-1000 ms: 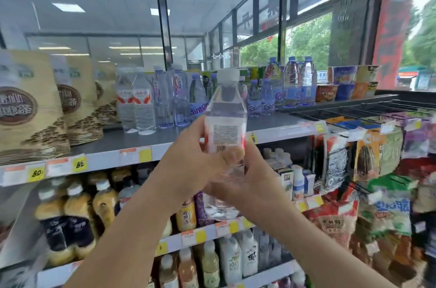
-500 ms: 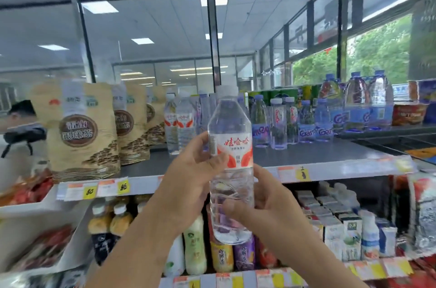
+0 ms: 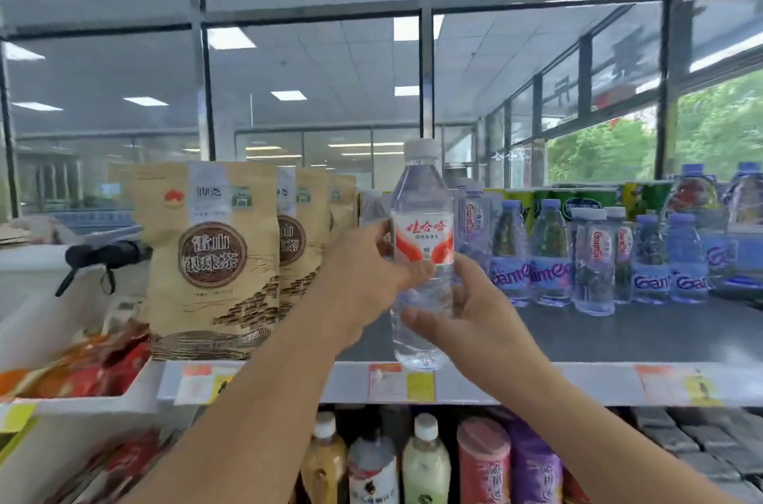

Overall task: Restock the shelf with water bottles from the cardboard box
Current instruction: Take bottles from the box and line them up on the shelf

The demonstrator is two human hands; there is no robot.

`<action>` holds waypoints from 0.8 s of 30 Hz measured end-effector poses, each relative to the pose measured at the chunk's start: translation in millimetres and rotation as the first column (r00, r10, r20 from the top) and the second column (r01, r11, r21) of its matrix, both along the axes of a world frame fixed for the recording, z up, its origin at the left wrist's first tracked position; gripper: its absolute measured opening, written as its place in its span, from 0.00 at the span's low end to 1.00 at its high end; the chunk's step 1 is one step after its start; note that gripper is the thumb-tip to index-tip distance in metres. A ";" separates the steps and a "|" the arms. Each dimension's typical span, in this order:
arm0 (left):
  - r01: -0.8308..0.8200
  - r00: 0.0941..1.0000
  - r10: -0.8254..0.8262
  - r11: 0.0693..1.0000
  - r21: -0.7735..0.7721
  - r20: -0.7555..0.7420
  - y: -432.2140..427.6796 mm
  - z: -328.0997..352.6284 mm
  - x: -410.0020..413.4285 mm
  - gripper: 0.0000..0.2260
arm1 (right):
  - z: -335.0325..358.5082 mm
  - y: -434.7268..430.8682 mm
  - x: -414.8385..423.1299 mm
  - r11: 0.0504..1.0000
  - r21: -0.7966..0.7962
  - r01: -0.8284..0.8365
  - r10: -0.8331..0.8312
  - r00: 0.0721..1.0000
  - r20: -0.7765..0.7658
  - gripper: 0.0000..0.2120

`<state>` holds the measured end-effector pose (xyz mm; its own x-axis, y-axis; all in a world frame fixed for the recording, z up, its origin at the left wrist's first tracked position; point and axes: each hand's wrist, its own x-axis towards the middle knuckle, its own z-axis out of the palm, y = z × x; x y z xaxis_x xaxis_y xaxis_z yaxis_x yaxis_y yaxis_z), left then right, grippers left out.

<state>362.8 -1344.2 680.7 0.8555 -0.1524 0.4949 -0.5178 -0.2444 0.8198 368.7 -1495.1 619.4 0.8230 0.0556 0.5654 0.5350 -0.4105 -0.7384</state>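
Water bottle (image 3: pixel 423 231) at grey shelf (image 3: pixel 619 334), gripped by left hand (image 3: pixel 363 280), right hand (image 3: pixel 466 313); glass walls (image 3: pixel 313 82).

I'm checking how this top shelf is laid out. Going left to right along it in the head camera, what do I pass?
Tan tea pouches → left hand → water bottle, gripped by both hands → right hand → row of blue-capped bottles.
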 end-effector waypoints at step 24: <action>-0.069 0.984 0.075 0.997 0.038 -0.163 46.4 -32.9 196.9 0.18 | 16.0 19.1 157.1 0.907 -0.263 0.330 -0.395 0.883 -0.254 0.20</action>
<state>559.7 -1297.8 647.8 0.9339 -0.1010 0.3430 -0.3573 -0.3040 0.8831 525.8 -1476.0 635.4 0.9339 -0.1911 0.3023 0.0899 -0.6927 -0.7156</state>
